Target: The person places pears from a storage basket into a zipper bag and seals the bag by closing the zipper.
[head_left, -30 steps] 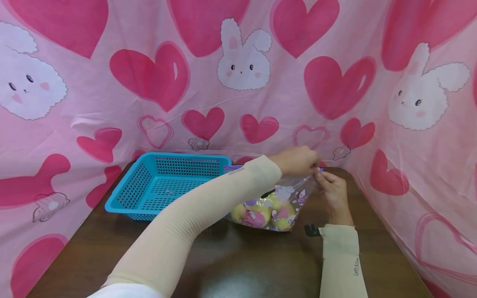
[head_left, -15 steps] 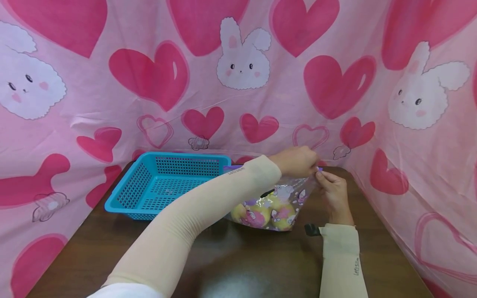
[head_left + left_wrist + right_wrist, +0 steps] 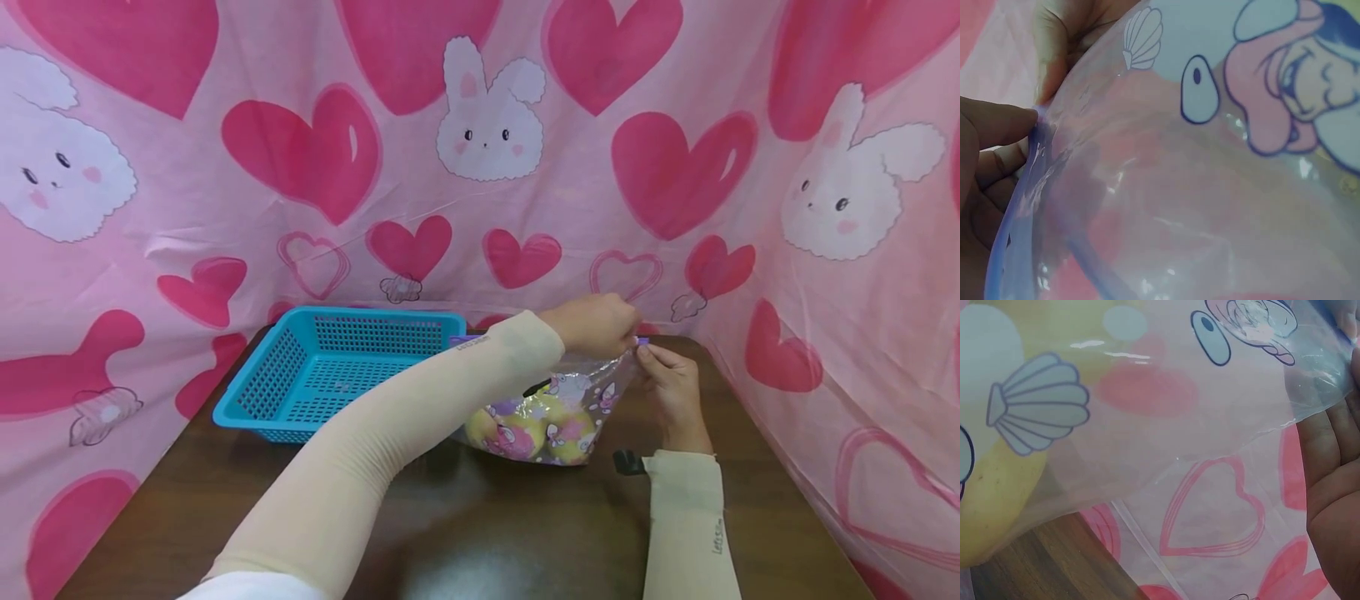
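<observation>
A clear zip bag (image 3: 573,417) with cartoon and shell prints and a purple zip edge hangs at the table's right half. Several yellow rounded things lie in its bottom; in the right wrist view one yellow thing (image 3: 997,519) has smooth, brown-specked skin, its kind unclear. My left hand (image 3: 600,325) reaches across and pinches the zip edge close to its right end. Just beside it, my right hand (image 3: 670,387) pinches that end corner between thumb and fingers. In the left wrist view, thumb and fingers squeeze the purple zip edge (image 3: 1022,181). My left forearm hides part of the bag.
A blue perforated plastic basket (image 3: 337,375) stands at the back left of the dark wooden table (image 3: 480,533), behind my left forearm. Pink cloth (image 3: 562,192) with hearts and rabbits hangs close around the table. A black strap end (image 3: 628,463) sticks out from my right wrist.
My left hand has shifted slightly left along the zip edge, so a bit of purple shows between the two hands. The right hand and the basket stay in place.
</observation>
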{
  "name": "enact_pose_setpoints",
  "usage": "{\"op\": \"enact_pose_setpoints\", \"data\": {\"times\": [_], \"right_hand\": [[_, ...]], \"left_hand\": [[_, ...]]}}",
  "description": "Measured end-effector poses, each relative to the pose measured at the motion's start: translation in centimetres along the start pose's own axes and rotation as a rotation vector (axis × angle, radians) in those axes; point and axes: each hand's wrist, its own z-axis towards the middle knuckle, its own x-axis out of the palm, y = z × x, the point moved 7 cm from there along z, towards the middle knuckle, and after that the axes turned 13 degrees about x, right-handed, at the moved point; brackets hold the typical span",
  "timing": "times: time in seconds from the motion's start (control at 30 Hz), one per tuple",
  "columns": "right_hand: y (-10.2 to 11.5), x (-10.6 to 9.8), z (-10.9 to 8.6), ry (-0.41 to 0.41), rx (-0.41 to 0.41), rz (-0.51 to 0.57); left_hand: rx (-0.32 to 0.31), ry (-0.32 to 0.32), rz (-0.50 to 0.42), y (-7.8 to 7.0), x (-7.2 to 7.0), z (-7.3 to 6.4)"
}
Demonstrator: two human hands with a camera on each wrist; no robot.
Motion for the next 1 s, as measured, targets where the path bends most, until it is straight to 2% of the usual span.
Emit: {"op": "enact_pose_setpoints", "data": {"times": [0.27,0.47,0.77,1.0], "right_hand": [[-0.12,-0.22,-0.05,0.01,-0.009,0.031],[0.02,-0.32,-0.1,-0.004,-0.021,0.002],[0.03,-0.14,-0.11,-0.006,-0.017,0.003],[-0.1,-0.03,0.0,0.003,-0.017,0.019]], "left_hand": [[0.027,0.0,0.034,0.11,-0.04,-0.14],[0.036,0.006,0.028,0.29,-0.26,-0.39],[0.011,0.023,0.018,0.26,-0.32,-0.87],[0.001,-0.006,-0.013,0.19,-0.36,-0.86]]}}
